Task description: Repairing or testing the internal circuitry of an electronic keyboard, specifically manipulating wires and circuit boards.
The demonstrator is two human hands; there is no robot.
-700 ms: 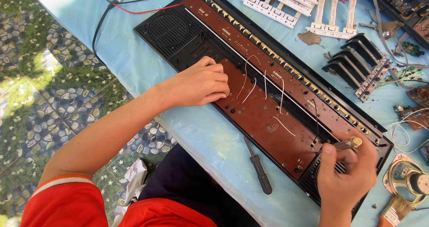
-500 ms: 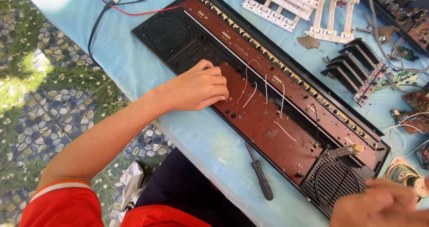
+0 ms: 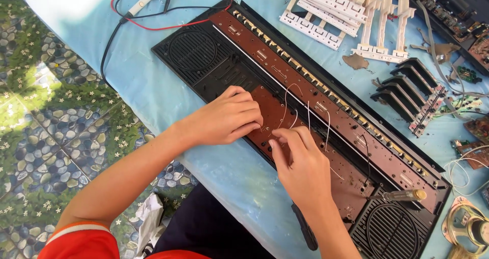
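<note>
Brown circuit board (image 3: 326,131) — right hand (image 3: 300,170) has moved beside left hand (image 3: 226,119)

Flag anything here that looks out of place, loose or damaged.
The keyboard case lies opened, its brown circuit board bare with loose white wires arching off it. White key strips and black keys lie detached beside it. A screwdriver rests on the board.

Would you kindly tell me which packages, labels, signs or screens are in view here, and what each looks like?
No packages, signs or screens show.
Small white printed markings: on the long brown circuit board inside the black plastic keyboard case, upper left of both hands; too small to make out.
</note>
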